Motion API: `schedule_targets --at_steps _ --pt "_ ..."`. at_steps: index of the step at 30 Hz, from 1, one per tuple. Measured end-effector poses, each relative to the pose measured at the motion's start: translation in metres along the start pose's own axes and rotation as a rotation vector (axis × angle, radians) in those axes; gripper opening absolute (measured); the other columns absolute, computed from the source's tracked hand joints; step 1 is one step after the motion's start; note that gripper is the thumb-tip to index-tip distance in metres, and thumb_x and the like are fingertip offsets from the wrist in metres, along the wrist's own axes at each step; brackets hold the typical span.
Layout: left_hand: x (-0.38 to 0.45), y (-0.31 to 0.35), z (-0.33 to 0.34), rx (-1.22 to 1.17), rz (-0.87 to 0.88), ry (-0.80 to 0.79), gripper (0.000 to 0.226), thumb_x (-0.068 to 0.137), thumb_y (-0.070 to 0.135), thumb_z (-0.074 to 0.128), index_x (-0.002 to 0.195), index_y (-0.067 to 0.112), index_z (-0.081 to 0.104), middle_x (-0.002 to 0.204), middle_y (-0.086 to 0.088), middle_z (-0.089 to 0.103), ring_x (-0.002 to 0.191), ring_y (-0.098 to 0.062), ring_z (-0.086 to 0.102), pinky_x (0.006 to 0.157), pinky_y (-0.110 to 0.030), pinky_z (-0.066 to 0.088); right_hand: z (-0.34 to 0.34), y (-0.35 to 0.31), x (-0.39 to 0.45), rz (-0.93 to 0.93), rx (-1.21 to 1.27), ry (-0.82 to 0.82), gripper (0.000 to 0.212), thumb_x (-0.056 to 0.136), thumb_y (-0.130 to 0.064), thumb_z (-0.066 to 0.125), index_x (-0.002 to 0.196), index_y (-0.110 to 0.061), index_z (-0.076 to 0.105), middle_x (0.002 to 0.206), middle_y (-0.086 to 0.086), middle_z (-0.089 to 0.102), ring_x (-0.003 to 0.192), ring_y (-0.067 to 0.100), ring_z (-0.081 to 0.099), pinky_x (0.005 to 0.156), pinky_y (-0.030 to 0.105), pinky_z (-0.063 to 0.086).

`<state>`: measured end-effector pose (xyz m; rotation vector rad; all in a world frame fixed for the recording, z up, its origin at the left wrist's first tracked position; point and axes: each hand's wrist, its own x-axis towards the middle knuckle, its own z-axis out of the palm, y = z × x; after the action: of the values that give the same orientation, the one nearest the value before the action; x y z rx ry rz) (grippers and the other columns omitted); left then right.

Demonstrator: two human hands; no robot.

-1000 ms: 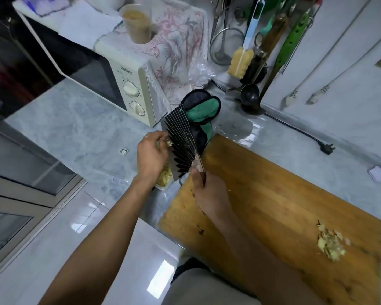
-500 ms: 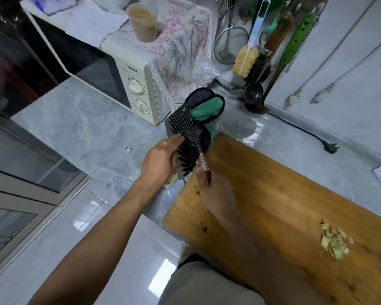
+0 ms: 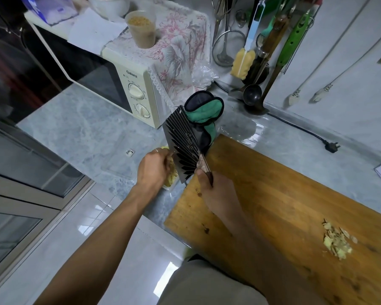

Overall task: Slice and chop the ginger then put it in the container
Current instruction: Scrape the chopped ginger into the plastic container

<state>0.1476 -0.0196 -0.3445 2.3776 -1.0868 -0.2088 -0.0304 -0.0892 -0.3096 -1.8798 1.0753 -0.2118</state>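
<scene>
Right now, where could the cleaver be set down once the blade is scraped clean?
The cutting board is bare between the right hand and the ginger scraps. The counter left of the left hand, in front of the microwave, is also bare. It is crowded around the container and the green mitt.

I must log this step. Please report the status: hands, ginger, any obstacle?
Right hand grips cleaver. Left hand at blade, over ginger in container. Scraps still on board. No obstacle seen.
</scene>
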Motion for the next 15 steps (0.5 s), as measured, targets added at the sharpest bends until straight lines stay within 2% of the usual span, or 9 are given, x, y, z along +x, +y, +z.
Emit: schedule_targets --at_steps 2,4,7,8,10,12,15 --pt "0.000 -0.002 -0.002 0.033 -0.056 -0.049 0.026 0.078 -0.007 0.054 0.092 0.009 0.069 0.083 -0.005 0.065 0.076 -0.028 0.061 0.059 -0.029 0.040 -0.004 0.003 -0.001 -0.042 -0.055 0.019 0.034 0.104 -0.045 0.047 0.085 -0.016 0.049 0.065 -0.009 0.048 0.050 0.001 0.048 0.046 0.009 0.038" --pt "0.000 -0.002 -0.004 0.044 -0.093 -0.102 0.021 0.077 -0.004 0.058 0.086 0.013 0.066 0.078 0.002 0.059 0.071 -0.023 0.057 0.054 -0.026 0.034 -0.008 0.007 -0.001 -0.058 -0.090 0.027 0.037 0.104 -0.046 0.046 0.089 -0.013 0.053 0.065 -0.008 0.051 0.052 0.003 0.050 0.047 0.011 0.039" --pt "0.002 -0.001 -0.004 0.001 -0.102 -0.114 0.007 0.078 0.007 0.063 0.078 0.014 0.064 0.082 0.000 0.058 0.073 -0.024 0.058 0.056 -0.027 0.041 -0.013 0.009 0.000 -0.053 -0.115 0.021 0.040 0.104 -0.047 0.046 0.093 -0.011 0.059 0.064 -0.008 0.054 0.049 0.003 0.054 0.045 0.012 0.039" --pt "0.002 -0.002 -0.003 -0.030 -0.059 -0.084 0.007 0.080 0.008 0.063 0.082 0.014 0.066 0.083 -0.001 0.059 0.073 -0.024 0.058 0.059 -0.029 0.046 -0.014 0.008 -0.001 -0.055 -0.116 0.020 0.039 0.104 -0.046 0.046 0.093 -0.011 0.059 0.064 -0.008 0.054 0.047 0.001 0.055 0.044 0.012 0.038" --pt "0.001 -0.002 -0.001 -0.058 0.081 -0.045 0.028 0.086 0.009 0.059 0.111 0.016 0.069 0.090 -0.002 0.061 0.077 -0.022 0.058 0.066 -0.031 0.050 -0.018 0.007 -0.003 -0.053 -0.100 0.010 0.038 0.104 -0.044 0.046 0.093 -0.011 0.059 0.063 -0.009 0.053 0.046 -0.008 0.055 0.042 0.011 0.037" --pt "-0.002 0.001 0.000 -0.029 0.210 -0.057 0.047 0.090 0.010 0.055 0.135 0.021 0.059 0.093 -0.001 0.061 0.081 -0.021 0.057 0.067 -0.027 0.045 -0.019 0.006 -0.003 -0.044 -0.095 0.005 0.038 0.104 -0.045 0.046 0.087 -0.012 0.056 0.062 -0.008 0.052 0.044 -0.005 0.054 0.041 0.012 0.037" --pt "-0.008 0.003 0.000 0.042 0.223 -0.076 0.044 0.092 0.009 0.053 0.133 0.023 0.062 0.097 -0.002 0.061 0.087 -0.022 0.060 0.066 -0.023 0.041 -0.020 0.003 -0.003 -0.027 -0.108 0.005 0.041 0.104 -0.047 0.045 0.082 -0.014 0.053 0.062 -0.005 0.051 0.042 0.001 0.050 0.041 0.012 0.036"
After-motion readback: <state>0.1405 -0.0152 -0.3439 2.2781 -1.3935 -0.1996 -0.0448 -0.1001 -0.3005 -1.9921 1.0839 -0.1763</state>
